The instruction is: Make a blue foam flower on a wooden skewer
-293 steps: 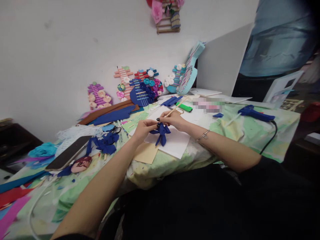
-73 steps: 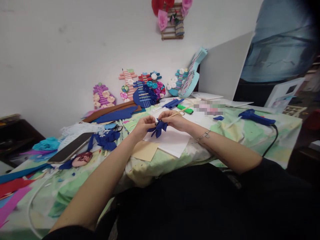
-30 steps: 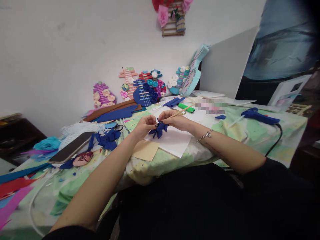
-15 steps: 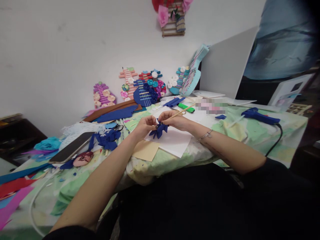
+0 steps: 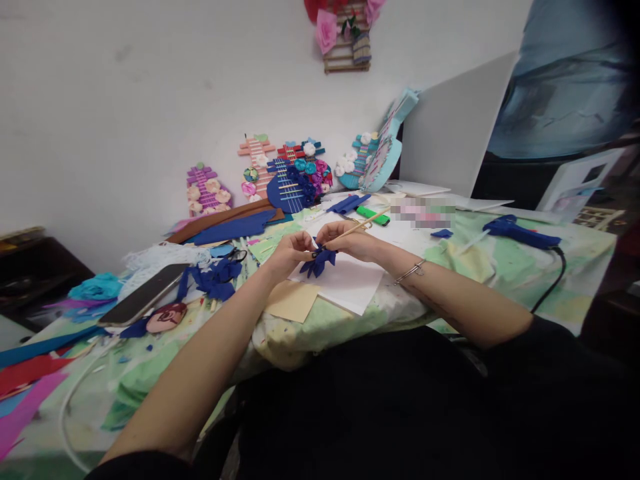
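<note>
A dark blue paper flower (image 5: 319, 263) with pointed petals is held between my two hands, above a white sheet of paper (image 5: 355, 287). My left hand (image 5: 294, 252) pinches the flower's left side between thumb and fingers. On the other side, my right hand (image 5: 350, 240) has its fingers closed at the flower's top edge and also holds a thin wooden stick (image 5: 369, 220), which slants up to the right. The fingers partly hide the flower's centre. A tan square of paper (image 5: 293, 300) lies just below my left hand.
A blue glue gun (image 5: 523, 233) with a black cord lies on the right. To the left are a phone (image 5: 145, 293), blue scraps (image 5: 215, 279) and a white cable (image 5: 63, 420). Small decorated guitars (image 5: 287, 190) lean on the back wall. A green marker (image 5: 373, 215) lies beyond my right hand.
The blue flower has turned very slightly between my fingers. Both hands stay in nearly the same place, and the rest looks unchanged.
</note>
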### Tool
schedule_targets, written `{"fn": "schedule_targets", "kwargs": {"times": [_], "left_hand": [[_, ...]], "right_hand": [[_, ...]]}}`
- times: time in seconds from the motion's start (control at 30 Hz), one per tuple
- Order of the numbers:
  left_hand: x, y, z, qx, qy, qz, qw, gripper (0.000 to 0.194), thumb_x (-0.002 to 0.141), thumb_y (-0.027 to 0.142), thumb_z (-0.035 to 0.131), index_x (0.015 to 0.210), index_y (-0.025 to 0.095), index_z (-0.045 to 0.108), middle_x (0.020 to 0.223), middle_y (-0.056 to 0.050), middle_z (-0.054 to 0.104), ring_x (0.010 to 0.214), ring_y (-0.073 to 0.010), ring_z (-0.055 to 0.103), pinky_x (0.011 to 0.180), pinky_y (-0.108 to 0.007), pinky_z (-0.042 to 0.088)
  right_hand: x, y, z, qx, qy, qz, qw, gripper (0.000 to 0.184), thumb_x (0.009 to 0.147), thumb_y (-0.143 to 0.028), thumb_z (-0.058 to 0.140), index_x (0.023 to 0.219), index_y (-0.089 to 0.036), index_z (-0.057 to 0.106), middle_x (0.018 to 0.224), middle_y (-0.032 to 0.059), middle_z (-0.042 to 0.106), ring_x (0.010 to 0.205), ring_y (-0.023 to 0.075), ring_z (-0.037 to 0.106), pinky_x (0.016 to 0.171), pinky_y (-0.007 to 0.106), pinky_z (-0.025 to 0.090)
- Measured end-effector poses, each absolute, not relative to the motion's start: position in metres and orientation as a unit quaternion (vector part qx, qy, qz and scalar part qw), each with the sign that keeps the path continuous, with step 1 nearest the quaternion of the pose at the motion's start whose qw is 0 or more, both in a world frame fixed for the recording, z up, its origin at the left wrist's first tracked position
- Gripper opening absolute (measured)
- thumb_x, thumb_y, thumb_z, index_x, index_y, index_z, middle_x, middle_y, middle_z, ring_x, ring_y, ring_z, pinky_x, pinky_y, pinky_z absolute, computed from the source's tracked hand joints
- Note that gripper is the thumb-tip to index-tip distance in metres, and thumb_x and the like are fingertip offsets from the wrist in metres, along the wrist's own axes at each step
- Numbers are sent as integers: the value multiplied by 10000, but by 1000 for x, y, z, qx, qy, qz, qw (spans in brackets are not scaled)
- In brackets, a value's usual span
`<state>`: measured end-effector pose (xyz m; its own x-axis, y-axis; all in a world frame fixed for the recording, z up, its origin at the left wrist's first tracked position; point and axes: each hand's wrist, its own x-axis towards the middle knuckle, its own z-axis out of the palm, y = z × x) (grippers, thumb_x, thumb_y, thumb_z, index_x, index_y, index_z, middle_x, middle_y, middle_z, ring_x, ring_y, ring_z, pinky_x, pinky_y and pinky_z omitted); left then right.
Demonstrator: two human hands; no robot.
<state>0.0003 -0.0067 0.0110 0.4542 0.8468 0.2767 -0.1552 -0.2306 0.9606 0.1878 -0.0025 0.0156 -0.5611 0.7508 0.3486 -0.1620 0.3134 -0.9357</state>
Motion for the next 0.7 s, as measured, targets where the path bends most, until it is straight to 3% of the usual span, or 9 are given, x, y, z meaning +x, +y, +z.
{"fn": "schedule_targets", "kwargs": {"times": [0.7], "left_hand": [[0, -7, 10, 650, 278, 444, 550, 369, 437, -26, 672, 558, 160, 378, 633, 23, 594, 580, -92, 533, 540, -211, 381]], "right_hand": [[189, 0, 13, -202, -713, 534, 407, 211, 615, -91, 648, 824, -117, 643, 708, 5, 646, 596, 83, 574, 525, 187, 423]]}}
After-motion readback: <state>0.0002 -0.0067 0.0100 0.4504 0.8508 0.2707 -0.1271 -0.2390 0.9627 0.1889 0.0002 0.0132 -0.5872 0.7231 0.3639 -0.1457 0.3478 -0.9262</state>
